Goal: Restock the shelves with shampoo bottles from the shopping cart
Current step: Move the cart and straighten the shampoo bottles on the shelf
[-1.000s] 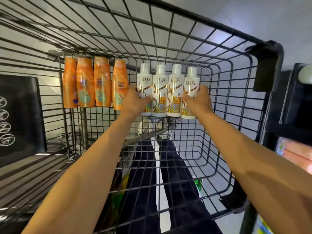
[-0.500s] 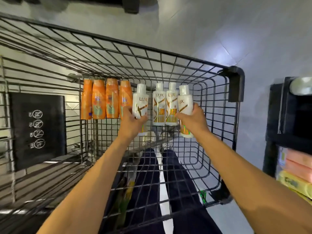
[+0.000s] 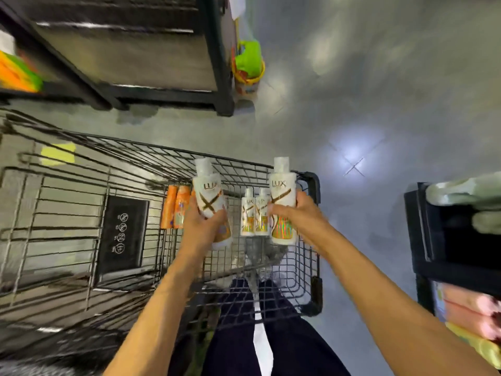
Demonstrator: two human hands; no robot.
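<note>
White plastic, head view: the left hand (image 3: 202,229) grips the left bottle (image 3: 207,194) round its body. The right hand (image 3: 301,213) grips the right bottle (image 3: 282,191) likewise, both caps up above the shopping cart (image 3: 311,180). Two more white bottles (image 3: 254,215) and the orange bottles (image 3: 175,210) rest at the cart's far end. Good practice: keep both grips firm, clear the wire rim, and carry the pair toward the dark shelf (image 3: 433,240) at right.

The left hand (image 3: 202,229) and the right hand (image 3: 301,215) each now hold a white bottle raised above the cart (image 3: 311,178): left bottle (image 3: 208,192) left of centre, right bottle (image 3: 282,187) right of centre. The row between them is down to two white bottles (image 3: 254,217). A dark shelf unit (image 3: 151,63) enters upper left.
</note>
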